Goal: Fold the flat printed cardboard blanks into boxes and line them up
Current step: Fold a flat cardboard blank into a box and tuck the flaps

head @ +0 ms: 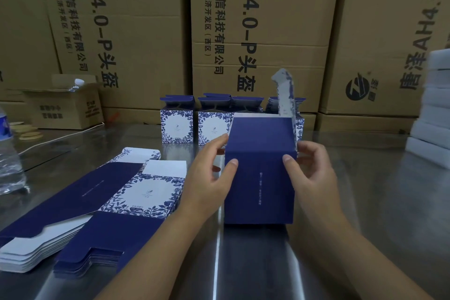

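A dark blue box (260, 178) stands upright on the steel table in front of me, squared up, with its top open and one patterned flap (286, 95) sticking up, blurred. My left hand (211, 173) grips its left side, thumb on the front face. My right hand (311, 173) grips its right side, thumb on the front. Left of it lies a stack of flat blue-and-white blanks (92, 207). Behind stands a row of several folded boxes (214, 119) with open top flaps, partly hidden by the held box.
Big brown cartons (263, 31) wall off the back of the steel table (365, 202). A small open carton (63, 105) and a water bottle (7, 151) stand at the left. White foam blocks (433, 109) are stacked at the right edge.
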`<state>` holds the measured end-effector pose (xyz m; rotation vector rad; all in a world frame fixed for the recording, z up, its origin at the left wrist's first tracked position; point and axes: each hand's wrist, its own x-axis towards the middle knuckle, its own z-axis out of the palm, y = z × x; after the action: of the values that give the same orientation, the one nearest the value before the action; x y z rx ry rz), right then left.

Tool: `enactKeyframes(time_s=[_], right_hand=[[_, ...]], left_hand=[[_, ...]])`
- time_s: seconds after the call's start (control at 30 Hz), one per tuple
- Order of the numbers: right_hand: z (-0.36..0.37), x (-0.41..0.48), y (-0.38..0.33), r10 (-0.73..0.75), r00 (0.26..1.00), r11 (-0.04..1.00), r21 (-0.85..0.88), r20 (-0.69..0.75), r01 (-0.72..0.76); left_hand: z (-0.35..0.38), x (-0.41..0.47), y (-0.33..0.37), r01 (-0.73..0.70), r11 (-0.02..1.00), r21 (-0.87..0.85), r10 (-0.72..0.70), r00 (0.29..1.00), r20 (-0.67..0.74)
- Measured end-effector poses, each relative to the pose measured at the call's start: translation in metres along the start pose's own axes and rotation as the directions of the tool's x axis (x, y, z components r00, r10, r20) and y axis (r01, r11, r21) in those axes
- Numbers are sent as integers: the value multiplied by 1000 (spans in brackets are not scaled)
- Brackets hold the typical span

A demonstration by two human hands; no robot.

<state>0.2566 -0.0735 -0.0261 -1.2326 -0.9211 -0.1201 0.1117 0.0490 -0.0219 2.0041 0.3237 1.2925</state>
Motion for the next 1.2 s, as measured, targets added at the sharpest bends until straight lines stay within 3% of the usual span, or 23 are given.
enactKeyframes(time_s=[0.23,0.43,0.63,0.87,1.2], right_hand=[[0,-6,-6,-165,986,982,-92,28,167],[-1,-8,-7,-325,943,910,-250,68,331],[0,-8,-7,-355,933,882,-309,60,355],[2,-7,-5,-366,930,868,-348,31,354],[2,-6,-4,-359,933,812,-497,-10,307]], left_hand=[[1,-4,-1,-122,991,50,124,992,-39],[1,-3,-4,-111,993,29,113,986,-120],[2,-2,-2,-217,971,102,229,967,-114],[2,-1,-5,-189,980,65,196,972,-128],[1,5,-6,-167,975,146,192,964,-183]])
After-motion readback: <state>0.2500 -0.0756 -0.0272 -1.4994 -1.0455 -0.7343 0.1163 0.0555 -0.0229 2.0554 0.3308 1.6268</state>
